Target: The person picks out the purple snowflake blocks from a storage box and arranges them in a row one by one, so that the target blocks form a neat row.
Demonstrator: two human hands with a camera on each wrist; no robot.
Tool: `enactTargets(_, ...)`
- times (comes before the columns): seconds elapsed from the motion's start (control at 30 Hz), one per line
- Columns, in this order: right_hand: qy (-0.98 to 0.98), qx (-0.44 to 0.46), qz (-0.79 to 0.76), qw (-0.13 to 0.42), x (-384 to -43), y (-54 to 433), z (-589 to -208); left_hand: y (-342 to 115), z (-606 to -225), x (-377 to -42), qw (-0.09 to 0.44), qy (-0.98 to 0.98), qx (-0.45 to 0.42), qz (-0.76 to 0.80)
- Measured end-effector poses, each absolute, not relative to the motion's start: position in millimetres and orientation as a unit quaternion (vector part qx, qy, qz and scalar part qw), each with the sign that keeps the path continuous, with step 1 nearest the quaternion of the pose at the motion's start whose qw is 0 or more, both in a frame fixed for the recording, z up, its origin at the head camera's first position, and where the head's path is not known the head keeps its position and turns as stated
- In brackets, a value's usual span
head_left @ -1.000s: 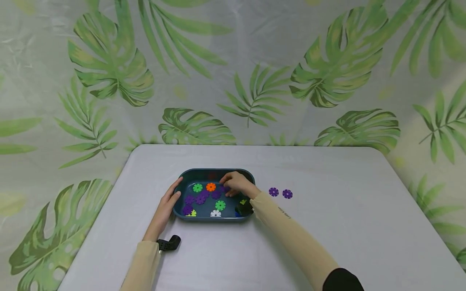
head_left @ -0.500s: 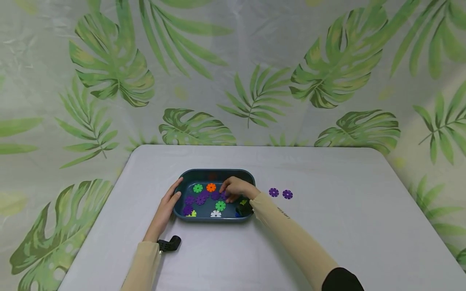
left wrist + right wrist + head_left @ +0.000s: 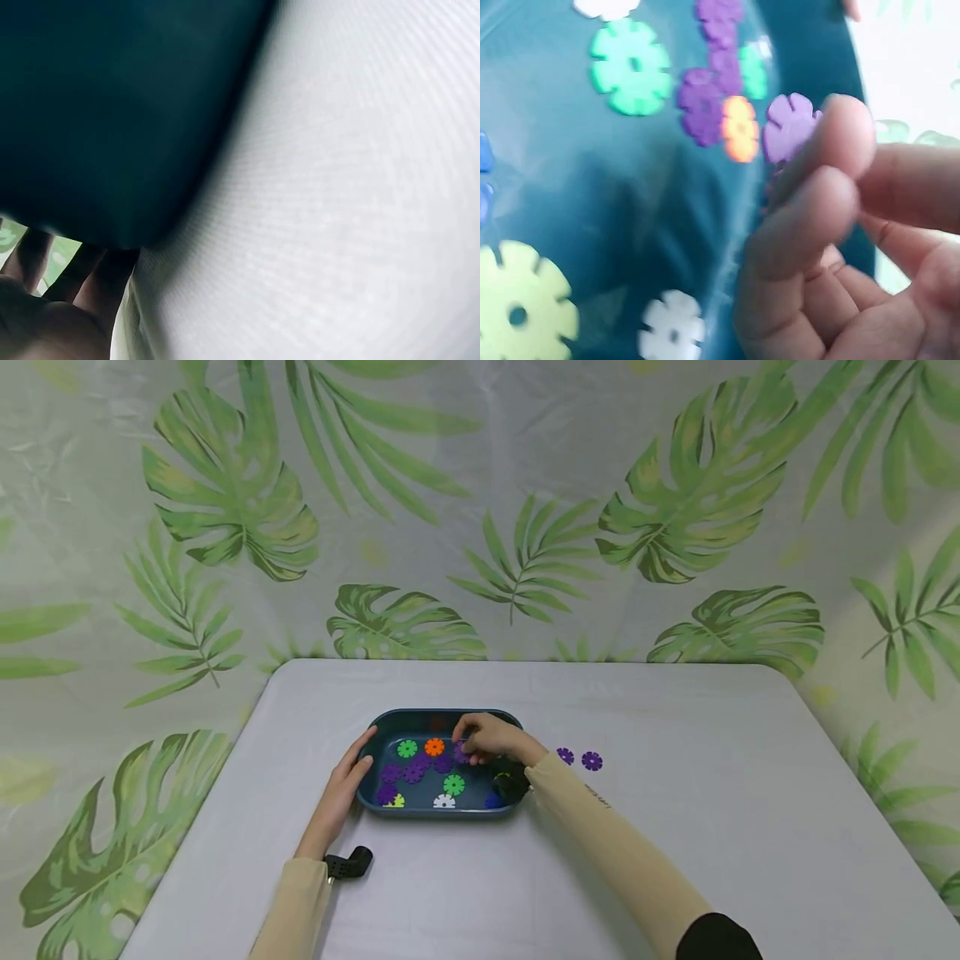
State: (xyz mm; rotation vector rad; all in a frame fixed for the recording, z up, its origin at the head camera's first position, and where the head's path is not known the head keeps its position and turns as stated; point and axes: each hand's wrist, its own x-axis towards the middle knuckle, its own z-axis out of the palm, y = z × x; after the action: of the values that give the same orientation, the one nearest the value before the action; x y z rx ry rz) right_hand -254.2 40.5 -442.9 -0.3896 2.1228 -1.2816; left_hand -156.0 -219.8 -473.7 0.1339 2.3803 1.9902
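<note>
The dark teal tray stands on the table with notched plastic discs inside. My right hand is over its right part and pinches a purple notched disc between thumb and fingers. Fairly straight, the fingers of my left hand touch the tray's left end from outside; the left wrist view shows some of these fingers against the tray wall. Inside lie several purple discs, an orange disc, two green discs and a white disc.
Two purple discs lie on the white table to the tray's right, one partly behind my right wrist. In the right wrist view a pale yellow disc and blue pieces lie in the tray. A leaf-patterned cloth hangs behind.
My right hand has dipped toward the discs, then risen and shifted slightly right, with a purple disc now visible at its fingertips. My left hand has stayed put.
</note>
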Motion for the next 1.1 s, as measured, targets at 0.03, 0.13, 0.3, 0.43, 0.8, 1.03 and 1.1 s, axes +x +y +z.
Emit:
enactTargets(0.03,0.799,-0.159,-0.492,0.307,-254.7,43.5,-439.7,-219.9,-473.7,-156.0,0.018,0.767,0.043,0.64)
enactTargets(0.13,0.783,-0.189,-0.511,0.3,-255.6,54.3,-431.0,-220.0,-473.6,-155.9,0.018,0.767,0.043,0.639)
enactTargets(0.3,0.757,-0.208,-0.547,0.29,-257.6,80.5,-425.1,-219.3,-474.6,-156.5,0.017,0.765,0.045,0.642)
enactTargets(0.43,0.754,-0.189,-0.567,0.272,-257.7,110.0,-426.5,-221.9,-486.4,-160.9,0.011,0.764,0.048,0.643)
enactTargets(0.8,0.773,-0.095,-0.592,0.207,-244.3,213.1,-456.2,-227.8,-504.8,-167.5,0.004,0.772,0.04,0.634)
enactTargets(1.03,0.79,-0.057,-0.585,0.175,-225.5,262.1,-479.4,-226.1,-501.8,-166.4,0.007,0.774,0.032,0.633)
enactTargets(1.1,0.8,-0.052,-0.574,0.166,-222.2,269.5,-484.3,-224.7,-497.3,-164.7,0.01,0.77,0.032,0.637)
